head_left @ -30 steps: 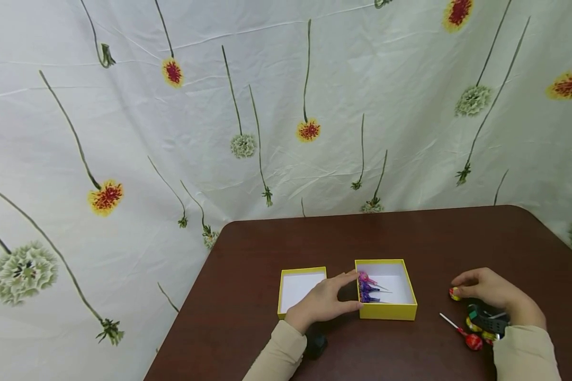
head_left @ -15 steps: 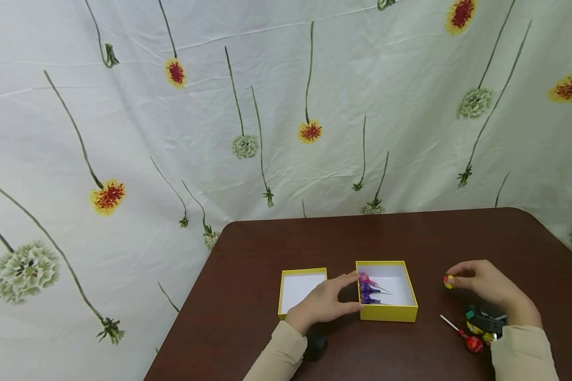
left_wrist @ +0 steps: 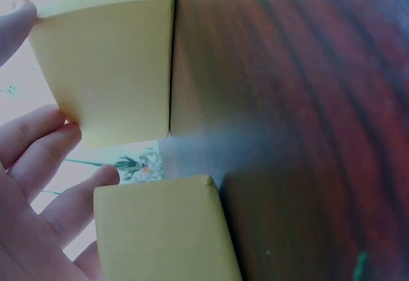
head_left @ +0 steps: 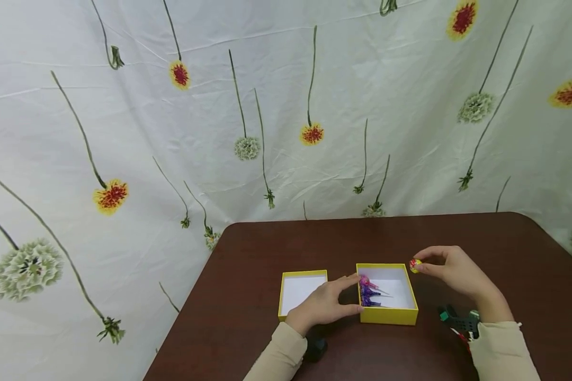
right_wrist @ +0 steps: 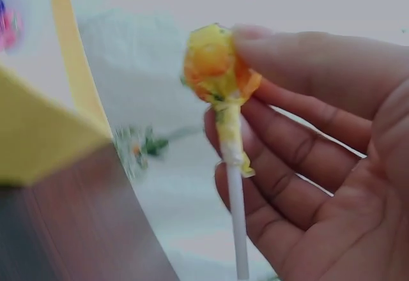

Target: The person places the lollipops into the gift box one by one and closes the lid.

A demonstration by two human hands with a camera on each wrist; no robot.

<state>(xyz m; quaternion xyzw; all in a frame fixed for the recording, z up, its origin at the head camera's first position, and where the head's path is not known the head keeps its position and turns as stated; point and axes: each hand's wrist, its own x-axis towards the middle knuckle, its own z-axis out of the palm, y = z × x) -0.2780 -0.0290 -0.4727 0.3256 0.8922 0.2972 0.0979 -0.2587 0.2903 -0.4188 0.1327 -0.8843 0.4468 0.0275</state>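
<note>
My right hand (head_left: 459, 271) pinches a yellow-and-red wrapped lollipop (right_wrist: 211, 60) between thumb and fingers, just right of the yellow box's back right corner. In the right wrist view its white stick points down. The open yellow box (head_left: 388, 316) has a white inside. Along its left wall lie a pink lollipop (head_left: 366, 282) and purple lollipops (head_left: 368, 300), sticks pointing right. With fingers spread, my left hand (head_left: 325, 302) touches the box's left side, fingertips at the rim and thumb near the front corner. The left wrist view shows fingers (left_wrist: 48, 137) against the box wall.
A shallow yellow lid (head_left: 302, 273) with a white inside lies left of the box, partly behind my left hand. Beneath my right wrist, a red lollipop (head_left: 461, 335) is mostly hidden. A dark brown table (head_left: 267, 243) stands before a flowered curtain (head_left: 195, 121).
My right hand has lifted the yellow-and-red lollipop from the right and carried it left toward the box. My left hand has stayed at the box's left side.
</note>
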